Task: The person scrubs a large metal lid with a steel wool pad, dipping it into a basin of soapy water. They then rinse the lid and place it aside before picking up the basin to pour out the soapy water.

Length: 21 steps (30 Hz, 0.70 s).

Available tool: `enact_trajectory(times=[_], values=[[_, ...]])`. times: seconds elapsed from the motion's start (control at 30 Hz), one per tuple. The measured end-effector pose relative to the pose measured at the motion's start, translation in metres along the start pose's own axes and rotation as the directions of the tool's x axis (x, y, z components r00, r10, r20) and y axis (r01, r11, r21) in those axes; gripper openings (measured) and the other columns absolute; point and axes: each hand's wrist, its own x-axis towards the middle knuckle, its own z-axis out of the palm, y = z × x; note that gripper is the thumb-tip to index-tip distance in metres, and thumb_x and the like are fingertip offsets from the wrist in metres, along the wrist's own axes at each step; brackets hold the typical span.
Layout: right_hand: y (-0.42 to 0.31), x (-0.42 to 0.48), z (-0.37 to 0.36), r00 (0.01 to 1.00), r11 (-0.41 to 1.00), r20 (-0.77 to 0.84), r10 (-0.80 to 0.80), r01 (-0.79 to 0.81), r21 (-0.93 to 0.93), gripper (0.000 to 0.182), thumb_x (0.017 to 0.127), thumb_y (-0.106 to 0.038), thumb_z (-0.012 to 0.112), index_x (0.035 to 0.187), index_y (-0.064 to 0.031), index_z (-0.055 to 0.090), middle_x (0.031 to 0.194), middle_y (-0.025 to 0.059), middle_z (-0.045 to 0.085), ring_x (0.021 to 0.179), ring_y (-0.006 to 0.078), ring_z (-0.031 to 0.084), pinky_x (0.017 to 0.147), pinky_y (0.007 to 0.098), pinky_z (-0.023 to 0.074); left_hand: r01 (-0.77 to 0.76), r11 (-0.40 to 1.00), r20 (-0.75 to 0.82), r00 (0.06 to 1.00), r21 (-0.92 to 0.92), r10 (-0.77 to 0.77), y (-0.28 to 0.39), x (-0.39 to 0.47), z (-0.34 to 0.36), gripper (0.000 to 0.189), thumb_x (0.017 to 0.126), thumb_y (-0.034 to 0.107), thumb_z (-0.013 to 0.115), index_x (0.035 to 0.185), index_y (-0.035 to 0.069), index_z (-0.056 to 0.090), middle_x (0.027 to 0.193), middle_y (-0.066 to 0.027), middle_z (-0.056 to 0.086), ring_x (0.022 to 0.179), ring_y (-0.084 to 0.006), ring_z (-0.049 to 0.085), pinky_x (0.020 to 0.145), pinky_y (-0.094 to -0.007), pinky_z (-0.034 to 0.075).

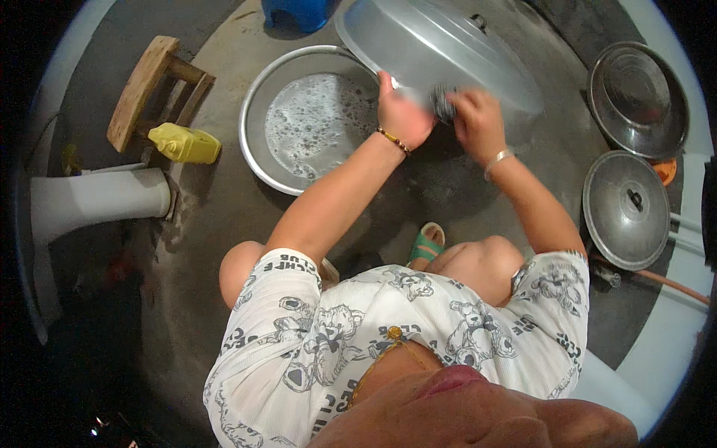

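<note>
A large aluminium lid (414, 50) is tilted beyond my hands, its black knob (478, 22) on the far side. At its near rim is my left hand (406, 115), palm turned up and thumb against the edge; the fingers are partly hidden and blurred. My right hand (480, 120) pinches a dark grey scouring pad (443, 102) close to my left fingers and the lid. Left of the lid, partly overlapped by it, stands a wide metal basin (253, 151) holding sudsy water (313, 126).
A wooden stool (143, 92) and a yellow jerrycan (187, 144) stand at left, near a white pedestal (106, 196). Beyond the basin is a blue plastic object (297, 12). A metal basin (638, 101) and a lidded pot (626, 210) line the right wall.
</note>
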Motion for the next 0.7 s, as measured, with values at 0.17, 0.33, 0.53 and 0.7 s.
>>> enact_trajectory(times=[0.17, 0.33, 0.53, 0.7], values=[[0.011, 0.078, 0.019, 0.947, 0.994, -0.303, 0.109, -0.106, 0.028, 0.029, 0.067, -0.004, 0.062, 0.095, -0.0102, 0.065, 0.093, 0.0087, 0.059, 0.086, 0.0295, 0.056, 0.075, 0.038, 0.0442, 0.121, 0.977, -0.048, 0.99, -0.175, -0.131, 0.012, 0.021, 0.015, 0.072, 0.082, 0.068, 0.04, 0.121, 0.008, 0.046, 0.117, -0.0079, 0.052, 0.112, -0.0257, 0.047, 0.1, -0.0436, 0.034], [0.014, 0.043, -0.006, 0.973, 0.987, -0.167, 0.16, -0.155, 0.046, 0.021, 0.07, -0.008, 0.059, 0.09, -0.0051, 0.062, 0.089, 0.0127, 0.059, 0.086, 0.0315, 0.055, 0.076, 0.0402, 0.0454, 0.319, 0.625, 0.134, 0.936, -0.712, -0.325, 0.042, 0.028, 0.006, 0.072, 0.083, 0.064, 0.043, 0.126, 0.006, 0.042, 0.126, -0.0094, 0.047, 0.119, -0.0269, 0.043, 0.104, -0.0442, 0.031], [0.033, 0.014, -0.007, 0.823, 0.884, -0.328, 0.465, -0.449, 0.128, 0.021, 0.07, -0.002, 0.057, 0.09, -0.004, 0.061, 0.091, 0.0145, 0.056, 0.088, 0.0316, 0.054, 0.079, 0.0398, 0.0442, 0.457, -0.063, 0.445, 0.811, -0.887, -0.381, 0.04, 0.039, 0.004, 0.07, 0.086, 0.058, 0.045, 0.131, 0.004, 0.038, 0.134, -0.0104, 0.043, 0.124, -0.0279, 0.04, 0.107, -0.0449, 0.028], [0.005, 0.011, -0.006, 0.921, 0.926, -0.17, 0.35, -0.314, 0.209, 0.029, 0.064, 0.005, 0.055, 0.091, -0.006, 0.059, 0.091, 0.0131, 0.055, 0.091, 0.033, 0.053, 0.082, 0.0404, 0.0439, 0.444, -0.063, 0.427, 0.799, -0.894, -0.423, 0.027, 0.045, -0.013, 0.053, 0.096, 0.047, 0.034, 0.13, 0.006, 0.04, 0.132, -0.0086, 0.045, 0.121, -0.027, 0.043, 0.104, -0.045, 0.033]])
